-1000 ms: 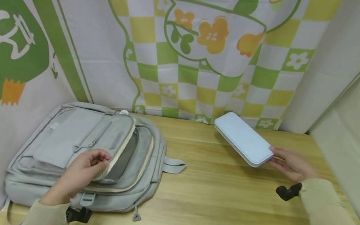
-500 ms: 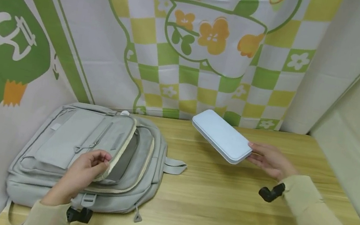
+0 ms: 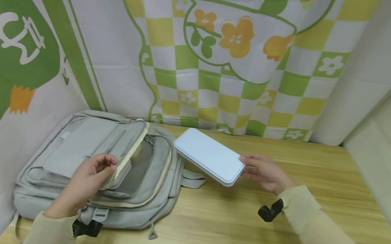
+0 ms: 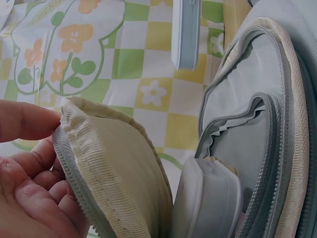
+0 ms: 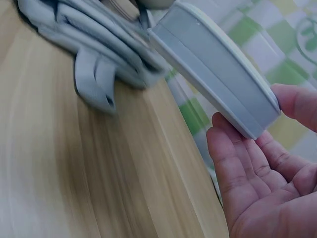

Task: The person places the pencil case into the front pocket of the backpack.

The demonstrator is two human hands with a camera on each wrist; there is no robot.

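A grey backpack [image 3: 80, 149] lies on its back on the table at the left, its front pocket unzipped. My left hand [image 3: 89, 179] pinches the pocket's cream-bound flap edge [image 4: 104, 168] and holds it raised. Inside the gap, the left wrist view shows a rounded grey case [image 4: 208, 198] in the pocket. My right hand [image 3: 263, 171] grips a flat, light blue rectangular case [image 3: 209, 155] by its right end, thumb on top and fingers beneath. That case is held above the table, its far end beside the backpack's right side.
A wooden table [image 3: 237, 242] carries everything. A loop strap [image 3: 193, 179] sticks out from the backpack's right side, and a zipper pull [image 3: 153, 233] hangs at its near edge. A patterned cloth [image 3: 222, 105] rises behind the table, with white cloth walls at both sides.
My right hand has carried the light blue case leftward to the backpack. My left hand has lifted the flap a little higher, so more of the pocket's inside shows.
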